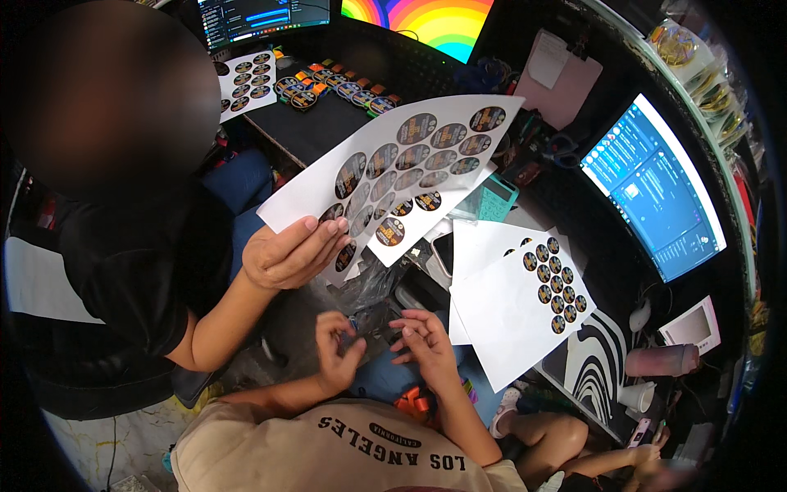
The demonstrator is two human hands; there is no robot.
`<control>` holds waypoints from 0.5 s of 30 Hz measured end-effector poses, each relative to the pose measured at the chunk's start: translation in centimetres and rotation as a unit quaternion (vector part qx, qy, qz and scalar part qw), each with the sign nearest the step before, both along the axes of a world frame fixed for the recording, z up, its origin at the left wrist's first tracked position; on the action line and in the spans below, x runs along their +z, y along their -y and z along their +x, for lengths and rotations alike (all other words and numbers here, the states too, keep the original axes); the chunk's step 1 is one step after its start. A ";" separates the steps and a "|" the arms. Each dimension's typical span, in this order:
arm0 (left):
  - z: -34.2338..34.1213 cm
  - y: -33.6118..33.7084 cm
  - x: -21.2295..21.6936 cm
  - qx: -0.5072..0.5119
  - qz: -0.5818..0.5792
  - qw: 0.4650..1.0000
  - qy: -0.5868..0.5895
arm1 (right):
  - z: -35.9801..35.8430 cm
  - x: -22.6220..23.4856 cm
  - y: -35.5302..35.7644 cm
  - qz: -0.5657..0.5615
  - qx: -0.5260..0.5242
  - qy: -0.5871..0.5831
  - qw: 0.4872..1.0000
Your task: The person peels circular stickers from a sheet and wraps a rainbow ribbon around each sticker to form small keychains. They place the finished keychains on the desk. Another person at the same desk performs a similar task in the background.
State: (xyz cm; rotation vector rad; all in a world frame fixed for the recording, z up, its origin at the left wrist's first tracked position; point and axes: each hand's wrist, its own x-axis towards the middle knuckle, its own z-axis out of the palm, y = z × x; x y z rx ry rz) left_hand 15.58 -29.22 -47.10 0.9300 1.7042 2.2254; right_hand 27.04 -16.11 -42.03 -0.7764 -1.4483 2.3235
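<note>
My left hand (337,353) is raised over my lap with its fingers curled and the thumb apart. Facing it, my right hand (428,343) has bent, spread fingers. Nothing is plainly held in either, though small details at the fingertips are hard to make out. Crumpled clear plastic (305,316) lies around and behind my hands. An orange ribbon piece (413,403) rests on my lap below the right hand. Just beyond my hands, a co-worker's hand (295,254) holds up a curved white sheet of round black stickers (287,205).
More sticker sheets (496,328) overlap on the right, beside a black-and-white striped item (602,369). A pink bottle (662,360) and white cup (636,397) stand farther right. Ribboned round badges (336,86) line the far desk. A lit monitor (656,193) stands at right; another person's legs (545,435) show lower right.
</note>
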 end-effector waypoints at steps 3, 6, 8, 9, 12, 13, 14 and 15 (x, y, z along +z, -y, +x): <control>-1.5 -2.0 0.3 0.018 -0.051 0.982 0.182 | 0.1 -0.2 0.4 -0.002 0.033 -0.001 0.999; -3.6 -3.9 1.0 -0.073 -0.134 0.935 0.320 | 0.3 -0.5 0.7 -0.009 0.036 -0.007 0.999; -4.2 -5.3 1.3 -0.145 -0.139 0.903 0.380 | 0.6 -0.7 0.8 -0.011 0.037 -0.004 0.999; -4.3 -6.0 1.3 -0.144 -0.156 0.897 0.389 | 0.8 -0.7 0.9 -0.013 0.039 -0.004 0.999; -4.5 -8.0 0.6 -0.138 -0.145 0.900 0.386 | 1.3 -0.9 1.1 -0.015 0.041 -0.005 0.999; -4.6 -8.6 0.3 -0.128 -0.132 0.906 0.382 | 1.5 -0.9 1.1 -0.015 0.039 -0.005 0.999; -4.7 -9.0 -0.1 -0.118 -0.120 0.911 0.378 | 1.7 -0.9 1.1 -0.014 0.037 -0.002 0.999; -4.8 -9.5 -0.4 -0.081 -0.136 0.904 0.397 | 1.9 -0.9 1.1 -0.014 0.035 -0.002 0.999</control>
